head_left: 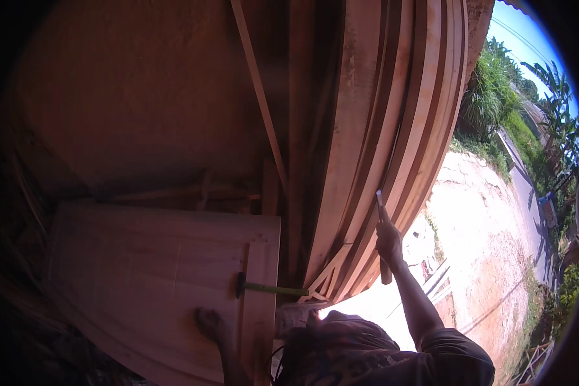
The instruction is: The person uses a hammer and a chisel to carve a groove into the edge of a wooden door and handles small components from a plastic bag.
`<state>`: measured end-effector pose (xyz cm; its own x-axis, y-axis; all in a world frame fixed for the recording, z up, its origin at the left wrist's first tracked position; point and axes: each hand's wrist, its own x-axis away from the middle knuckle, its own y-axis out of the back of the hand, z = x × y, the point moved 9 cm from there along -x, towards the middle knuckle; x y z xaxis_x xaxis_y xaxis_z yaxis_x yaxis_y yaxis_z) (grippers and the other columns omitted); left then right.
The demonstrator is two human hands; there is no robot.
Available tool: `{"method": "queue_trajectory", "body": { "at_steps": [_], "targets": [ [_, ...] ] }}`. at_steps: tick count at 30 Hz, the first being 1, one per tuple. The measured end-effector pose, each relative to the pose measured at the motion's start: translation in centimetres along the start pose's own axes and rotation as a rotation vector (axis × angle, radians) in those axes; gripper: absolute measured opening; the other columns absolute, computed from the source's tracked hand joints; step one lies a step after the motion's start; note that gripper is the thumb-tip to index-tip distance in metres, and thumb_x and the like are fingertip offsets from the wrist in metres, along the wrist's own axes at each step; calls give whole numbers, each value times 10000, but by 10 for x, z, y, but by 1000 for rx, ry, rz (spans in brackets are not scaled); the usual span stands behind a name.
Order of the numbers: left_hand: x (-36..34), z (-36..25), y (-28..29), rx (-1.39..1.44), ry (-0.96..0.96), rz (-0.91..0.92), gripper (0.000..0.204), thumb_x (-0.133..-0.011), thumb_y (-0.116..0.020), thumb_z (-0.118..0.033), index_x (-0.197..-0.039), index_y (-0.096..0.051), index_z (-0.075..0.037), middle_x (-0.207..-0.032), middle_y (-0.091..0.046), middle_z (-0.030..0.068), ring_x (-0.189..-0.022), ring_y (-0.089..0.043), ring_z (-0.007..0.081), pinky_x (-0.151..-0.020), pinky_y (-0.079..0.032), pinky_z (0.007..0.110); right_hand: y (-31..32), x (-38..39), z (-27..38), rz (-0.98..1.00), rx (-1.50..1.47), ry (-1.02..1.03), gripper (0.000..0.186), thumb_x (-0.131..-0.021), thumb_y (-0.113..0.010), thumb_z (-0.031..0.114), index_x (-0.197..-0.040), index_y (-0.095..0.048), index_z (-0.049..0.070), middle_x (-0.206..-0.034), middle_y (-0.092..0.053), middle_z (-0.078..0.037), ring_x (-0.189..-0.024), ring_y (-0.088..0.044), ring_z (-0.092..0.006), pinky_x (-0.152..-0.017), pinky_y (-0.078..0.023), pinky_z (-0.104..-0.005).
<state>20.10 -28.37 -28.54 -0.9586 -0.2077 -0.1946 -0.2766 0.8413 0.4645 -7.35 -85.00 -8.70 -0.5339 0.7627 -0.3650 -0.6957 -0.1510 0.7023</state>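
Note:
My right hand (pixel 388 239) is closed around a chisel (pixel 385 273), holding it upright off to the right. Its metal blade points up in front of the stacked planks, and its handle end sticks out below my fist. My left hand (pixel 210 323) rests on a wide wooden panel (pixel 141 264), in shadow, with the fingers lying on the wood and nothing visible in them. A hammer (pixel 276 289) with a dark head and a green handle lies across a raised wooden strip (pixel 258 309) near the panel's right edge, a little up and right of my left hand.
Long planks (pixel 392 141) stand in a row beyond the panel. A thin stick (pixel 260 90) leans beside them against a dark brown wall (pixel 141 96). Loose wood pieces (pixel 434 283) lie on the sunlit ground (pixel 482 231) to the right, with greenery (pixel 489 96) past it.

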Motion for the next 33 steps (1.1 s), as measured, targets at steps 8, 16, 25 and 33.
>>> {"method": "queue_trajectory", "body": {
  "at_steps": [8,16,25,33],
  "targets": [
    [147,-269,-74,43,-1110,513,618,-849,-746,-198,-1418,-511,-142,-1432,-505,172,-1333,-476,383,-1071,-400,526,-126,78,96,536,-1329,-729,266,-1052,-477,260,-1130,-547,16,-808,-596,-81,-640,-645,-195,-599,-564,-340],
    [127,-313,-35,141,-1325,530,402,-792,-800,-263,-1124,-619,-125,-1151,-655,107,-1092,-648,309,-954,-515,482,-212,114,185,1044,-983,-30,227,-1000,-520,204,-1119,-616,37,-1033,-655,-88,-942,-671,-230,-821,-518,-330],
    [81,-317,-81,-122,-1015,615,480,-668,-838,-97,-1091,-610,-95,-876,-648,79,-763,-663,313,-659,-526,432,-300,200,144,1071,-844,154,408,-930,-678,192,-1312,-561,107,-1200,-595,-182,-1107,-620,-285,-872,-534,-387],
    [137,-312,-203,40,-1004,1076,405,-650,-844,-98,-961,-585,-116,-830,-626,71,-825,-649,307,-729,-514,441,-192,190,19,794,-490,-242,417,-911,-657,161,-1278,-530,8,-966,-683,-217,-896,-682,-335,-766,-521,-429]
  ]
}}
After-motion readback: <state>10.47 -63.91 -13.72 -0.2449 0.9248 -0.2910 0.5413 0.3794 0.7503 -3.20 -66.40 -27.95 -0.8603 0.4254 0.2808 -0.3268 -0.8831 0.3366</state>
